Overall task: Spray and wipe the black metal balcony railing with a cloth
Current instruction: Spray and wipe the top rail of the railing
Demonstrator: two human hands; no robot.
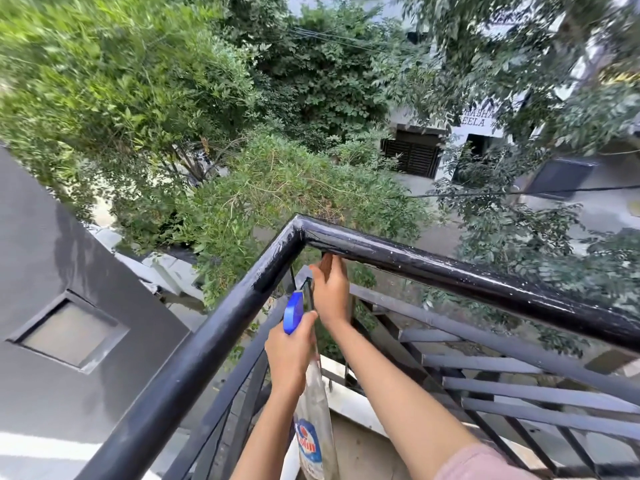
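Below the glossy railing [450,271], left hand [289,351] grips bottle [313,424], right hand [331,292] pinches brown cloth [327,266].

Black round metal top rail [194,355] of the balcony, with two runs meeting at a mitred corner [298,227]. The surface is glossy near the corner and carries scattered pale droplets [446,268]. Flat grey slats [519,386] hang below, above a pale concrete ledge [336,366].

Black rail [214,341] (white flecks on its right run); bottle [313,400] with blue head, clear body, label in red, white and blue; brown cloth [327,267]; grey wall [52,237]; green trees [138,81]; pink sleeve [479,462].
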